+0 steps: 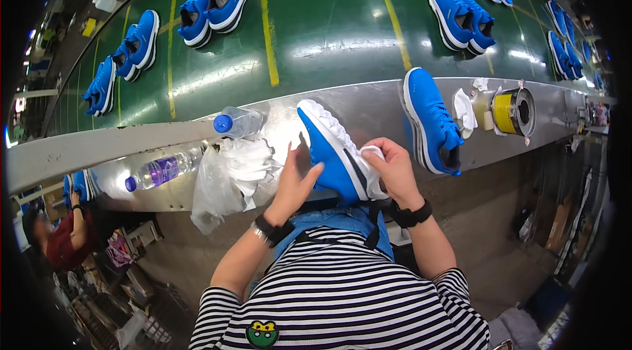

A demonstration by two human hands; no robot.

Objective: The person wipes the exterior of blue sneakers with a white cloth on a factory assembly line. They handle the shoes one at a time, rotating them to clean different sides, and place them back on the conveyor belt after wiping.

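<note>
A blue sneaker (pixel 322 159) lies tilted at the bench edge in front of me, its white sole turned to the right and its toe pointing away. My right hand (pixel 397 169) pinches a white wiping cloth (pixel 372 175) against the heel end of the sole. Beside the blue upper is my left hand (pixel 294 182), fingers apart, the thumb reaching to the shoe; whether it bears any weight is hard to see. A second blue sneaker (pixel 431 119) rests on the metal bench to the right, its toe toward the belt.
Beyond the metal bench (pixel 355 96) runs a green conveyor belt (pixel 316 27) with several pairs of blue sneakers. At left are a plastic bag of white cloths (pixel 230 172) and two bottles (pixel 243 121). A yellow-labelled tin (pixel 517 111) stands right. A co-worker (pixel 66 238) is far left.
</note>
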